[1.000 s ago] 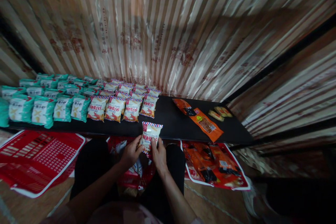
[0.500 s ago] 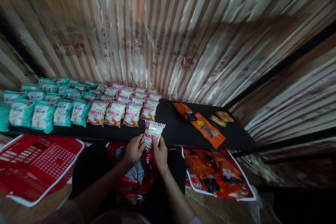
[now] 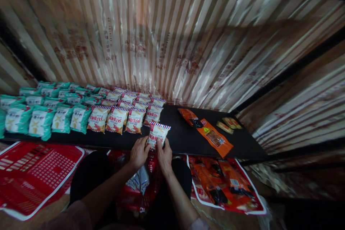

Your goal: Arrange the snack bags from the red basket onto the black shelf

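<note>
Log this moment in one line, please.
left hand: holding snack bag | right hand: holding same bag | bag: near front edge of shelf | shelf: teal bags left, orange packets right

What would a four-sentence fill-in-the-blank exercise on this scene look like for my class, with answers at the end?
1. The held packet has ____ hands on it: the left hand and the right hand.
2. The shelf is coloured ____.
3. In the picture, the teal packets stand to the ____ of the held packet.
4. The orange pouches on the shelf lie to its ____.

Missing words: two; black; left; right.
</note>
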The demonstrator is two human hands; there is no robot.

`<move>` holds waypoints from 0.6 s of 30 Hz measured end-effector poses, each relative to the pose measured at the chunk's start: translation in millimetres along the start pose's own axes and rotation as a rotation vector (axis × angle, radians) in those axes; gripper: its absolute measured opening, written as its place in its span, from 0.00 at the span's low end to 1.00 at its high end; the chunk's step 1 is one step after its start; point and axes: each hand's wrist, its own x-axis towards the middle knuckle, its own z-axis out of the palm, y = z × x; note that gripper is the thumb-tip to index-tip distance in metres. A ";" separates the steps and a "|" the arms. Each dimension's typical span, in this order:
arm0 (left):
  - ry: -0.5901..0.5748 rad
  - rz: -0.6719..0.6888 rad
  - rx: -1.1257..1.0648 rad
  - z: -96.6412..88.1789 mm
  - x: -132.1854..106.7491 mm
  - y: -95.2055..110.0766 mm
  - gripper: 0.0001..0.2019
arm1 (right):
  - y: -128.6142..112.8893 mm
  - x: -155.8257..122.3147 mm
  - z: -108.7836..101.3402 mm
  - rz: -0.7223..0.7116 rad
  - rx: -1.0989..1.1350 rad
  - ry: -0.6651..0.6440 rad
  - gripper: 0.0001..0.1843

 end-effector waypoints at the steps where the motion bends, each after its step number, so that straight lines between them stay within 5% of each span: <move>1: 0.004 0.004 -0.003 1.1 1.0 -0.7 0.17 | -0.4 1.2 0.8 0.002 -0.001 0.000 0.28; 18: 0.136 0.067 -0.036 19.3 1.5 -6.2 0.18 | -2.1 21.0 14.1 0.038 -0.060 0.055 0.32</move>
